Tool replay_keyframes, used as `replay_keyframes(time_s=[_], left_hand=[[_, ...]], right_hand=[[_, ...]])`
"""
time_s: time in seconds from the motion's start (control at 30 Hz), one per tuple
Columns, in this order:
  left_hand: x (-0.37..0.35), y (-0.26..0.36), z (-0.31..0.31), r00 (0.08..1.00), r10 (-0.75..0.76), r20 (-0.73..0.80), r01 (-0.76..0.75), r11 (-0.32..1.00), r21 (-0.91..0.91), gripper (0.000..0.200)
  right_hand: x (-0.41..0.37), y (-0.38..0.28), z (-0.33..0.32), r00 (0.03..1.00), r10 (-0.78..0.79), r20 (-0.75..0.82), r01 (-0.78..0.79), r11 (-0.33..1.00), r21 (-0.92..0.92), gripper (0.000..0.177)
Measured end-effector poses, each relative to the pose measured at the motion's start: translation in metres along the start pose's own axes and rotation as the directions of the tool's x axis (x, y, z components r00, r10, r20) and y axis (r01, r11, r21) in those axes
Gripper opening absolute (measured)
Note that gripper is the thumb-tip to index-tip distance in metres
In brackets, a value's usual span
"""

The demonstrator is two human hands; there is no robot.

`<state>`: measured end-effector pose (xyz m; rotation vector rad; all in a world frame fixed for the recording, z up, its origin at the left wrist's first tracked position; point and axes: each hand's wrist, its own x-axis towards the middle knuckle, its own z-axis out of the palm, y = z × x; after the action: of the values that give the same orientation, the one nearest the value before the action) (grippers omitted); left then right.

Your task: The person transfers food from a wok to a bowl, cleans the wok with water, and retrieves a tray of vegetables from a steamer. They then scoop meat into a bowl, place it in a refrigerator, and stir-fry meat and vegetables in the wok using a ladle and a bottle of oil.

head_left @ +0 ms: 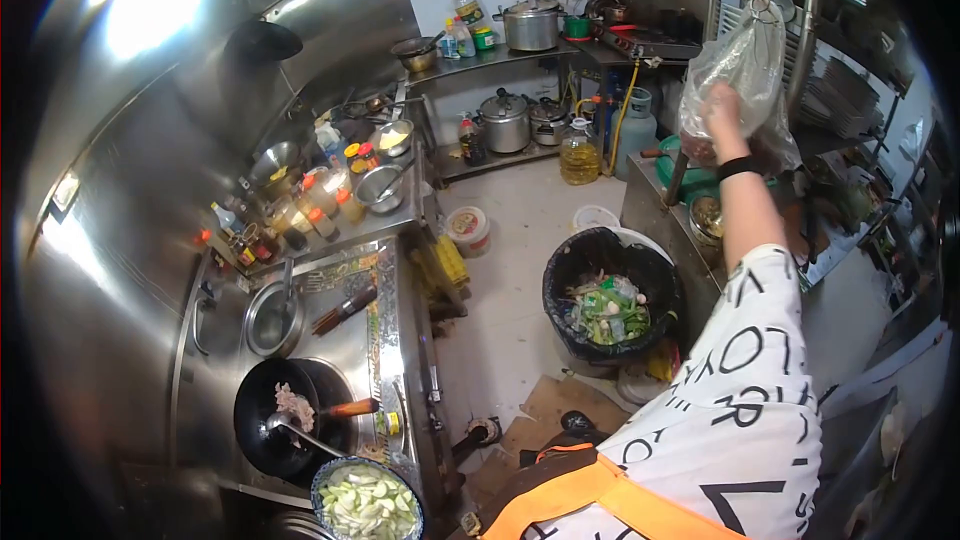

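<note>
My right hand (pixel 721 108) is raised at a clear plastic bag (pixel 752 50) that hangs from a hook on the metal rack. Its fingers are closed on the plastic, and the fingertips are hidden. Something reddish shows in the lower part of the bag. A black band circles my wrist. My left hand is outside the picture. On the stove at lower left, a black wok (pixel 262 440) holds pale pinkish pieces of meat (pixel 293 404) and a ladle (pixel 282 422). Beside it stands a patterned bowl (pixel 318 510) full of sliced pale green vegetable (pixel 370 505).
A black-lined bin (pixel 556 290) with vegetable scraps stands on the floor in front of me. Sauce bottles (pixel 320 220) and a metal bowl (pixel 381 202) crowd the left counter. Pressure cookers (pixel 505 128) and an oil jug (pixel 580 155) stand at the back, near a gas cylinder (pixel 638 125).
</note>
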<state>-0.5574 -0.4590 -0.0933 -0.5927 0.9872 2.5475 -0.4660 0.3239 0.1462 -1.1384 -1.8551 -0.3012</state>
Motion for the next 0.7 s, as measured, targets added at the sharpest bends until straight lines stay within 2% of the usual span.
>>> replay_keyframes(time_s=[0.03,0.1,0.13,0.17,0.2,0.23,0.27,0.3,0.33,0.37,0.4,0.47,0.53,0.67,0.7], left_hand=[[0.001,-0.004,0.01,1.0,-0.001,0.022,0.001,1.0,0.0,0.069],[0.006,-0.01,0.019,0.995,-0.036,0.093,0.036,0.999,-0.004,0.069],[0.008,-0.009,0.007,0.986,-0.092,0.142,0.095,0.995,-0.01,0.069],[0.013,-0.005,-0.011,0.962,-0.184,0.201,0.189,0.982,-0.008,0.069],[0.001,-0.024,0.028,0.988,-0.017,0.155,0.027,0.997,-0.066,0.07],[-0.011,-0.043,0.067,0.983,0.15,0.105,-0.139,0.984,-0.11,0.072],[-0.012,-0.048,0.071,0.985,0.139,0.102,-0.129,0.987,-0.093,0.072],[-0.011,-0.055,0.072,0.987,0.122,0.104,-0.114,0.99,-0.079,0.072],[-0.015,-0.06,0.077,0.987,0.122,0.102,-0.114,0.99,-0.082,0.072],[-0.017,-0.063,0.083,0.988,0.116,0.102,-0.107,0.99,-0.087,0.072],[-0.018,-0.065,0.086,0.985,0.104,0.138,-0.091,0.991,-0.1,0.072],[-0.022,-0.067,0.085,0.983,0.115,0.142,-0.097,0.986,-0.132,0.07],[-0.025,-0.068,0.078,0.982,0.147,0.116,-0.129,0.98,-0.151,0.068],[-0.037,-0.054,0.054,0.992,0.107,0.065,-0.094,0.98,-0.174,0.069],[-0.042,-0.049,0.049,0.991,0.12,0.06,-0.107,0.975,-0.193,0.069]], right_hand=[[0.009,0.036,0.008,0.978,-0.105,0.181,0.122,0.989,-0.084,0.014],[0.028,0.084,0.039,0.962,0.014,0.274,-0.014,1.0,-0.002,0.018],[0.039,0.14,0.077,0.94,0.021,0.342,-0.026,1.0,0.008,0.022],[0.034,0.116,0.06,0.915,-0.045,0.4,0.078,0.995,-0.067,0.024],[0.027,0.084,0.034,0.883,-0.111,0.455,0.188,0.974,-0.128,0.027],[0.04,0.102,0.053,0.784,-0.128,0.607,0.303,0.933,-0.195,0.021],[0.047,0.095,0.046,0.753,-0.155,0.639,0.385,0.892,-0.236,0.016],[0.058,0.134,0.076,0.814,-0.387,0.433,0.473,0.874,-0.107,0.012],[0.063,0.131,0.067,0.855,-0.397,0.333,0.477,0.855,-0.206,0.009],[0.059,0.096,0.027,0.886,-0.275,0.372,0.336,0.936,-0.108,0.01],[0.068,0.101,0.025,0.864,-0.373,0.337,0.421,0.903,-0.081,0.014],[0.074,0.118,0.037,0.877,-0.442,0.189,0.451,0.893,-0.005,0.012],[0.08,0.132,0.043,0.905,-0.355,0.233,0.369,0.929,-0.016,0.011],[0.123,0.204,0.072,0.921,-0.335,0.198,0.343,0.939,-0.004,0.009],[0.128,0.192,0.06,0.922,-0.311,0.231,0.322,0.947,-0.009,0.01]])
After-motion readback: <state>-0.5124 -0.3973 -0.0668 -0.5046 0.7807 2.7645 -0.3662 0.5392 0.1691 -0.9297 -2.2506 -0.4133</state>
